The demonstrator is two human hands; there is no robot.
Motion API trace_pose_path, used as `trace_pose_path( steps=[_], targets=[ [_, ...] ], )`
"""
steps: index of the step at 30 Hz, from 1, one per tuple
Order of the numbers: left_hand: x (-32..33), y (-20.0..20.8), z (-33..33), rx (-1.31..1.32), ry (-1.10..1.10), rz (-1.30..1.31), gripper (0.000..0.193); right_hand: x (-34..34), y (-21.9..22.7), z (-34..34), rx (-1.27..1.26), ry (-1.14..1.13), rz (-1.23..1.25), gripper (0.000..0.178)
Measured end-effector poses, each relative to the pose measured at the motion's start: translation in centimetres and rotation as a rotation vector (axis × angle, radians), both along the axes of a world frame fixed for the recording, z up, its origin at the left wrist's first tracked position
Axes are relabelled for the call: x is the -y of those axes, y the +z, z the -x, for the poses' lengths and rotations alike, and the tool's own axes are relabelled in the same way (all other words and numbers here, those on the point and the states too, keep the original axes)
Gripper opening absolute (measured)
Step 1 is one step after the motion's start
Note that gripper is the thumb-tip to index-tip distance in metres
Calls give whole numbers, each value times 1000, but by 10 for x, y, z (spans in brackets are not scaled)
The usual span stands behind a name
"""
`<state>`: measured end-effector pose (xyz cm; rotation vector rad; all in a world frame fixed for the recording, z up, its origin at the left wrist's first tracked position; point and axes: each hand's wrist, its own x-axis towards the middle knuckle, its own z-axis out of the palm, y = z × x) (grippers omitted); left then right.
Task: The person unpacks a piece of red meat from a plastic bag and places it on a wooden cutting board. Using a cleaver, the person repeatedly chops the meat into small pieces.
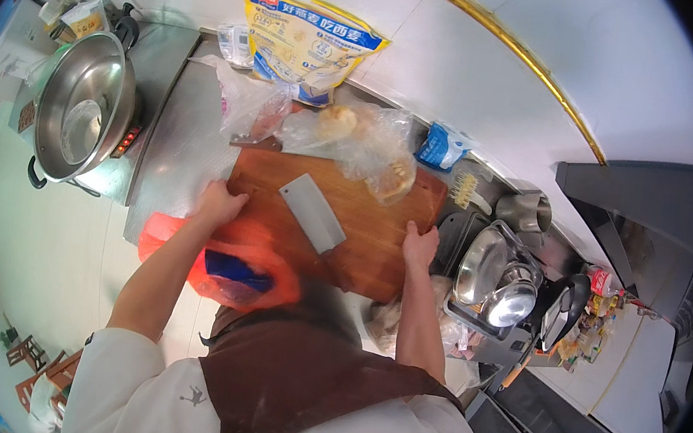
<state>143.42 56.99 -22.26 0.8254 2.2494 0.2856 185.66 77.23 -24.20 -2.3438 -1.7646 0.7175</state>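
A brown wooden cutting board (377, 250) lies on the steel counter before me. My left hand (221, 204) is closed on its left edge, and my right hand (420, 247) grips its right edge. A cleaver (313, 211) with a wide, bright blade rests flat on the board, slanting toward me; its handle end is hard to make out. Clear plastic bags (372, 138) with pale, round food inside overlap the board's far edge. Another blade (273, 145) lies along that edge, partly covered by the bags. Under my left forearm hangs an orange-red plastic bag (273, 264) with something dark blue in it.
A large steel pot (127, 97) stands on a cooker at the left. Against the wall are a yellow and blue food pouch (306, 45) and a blue packet (442, 146). Steel bowls (482, 262), a brush (464, 189) and a steel cup (525, 211) crowd the right side.
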Motion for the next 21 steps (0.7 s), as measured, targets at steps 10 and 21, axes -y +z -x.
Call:
trace_pose_path(
  steps=[10,21],
  targets=[
    [46,18,25,-124,90,81,65,43,109,165,-199,578,-401,94],
    [280,-21,28,-561,789,-476,35,-181,35,114,177,628,-336,47]
  ],
)
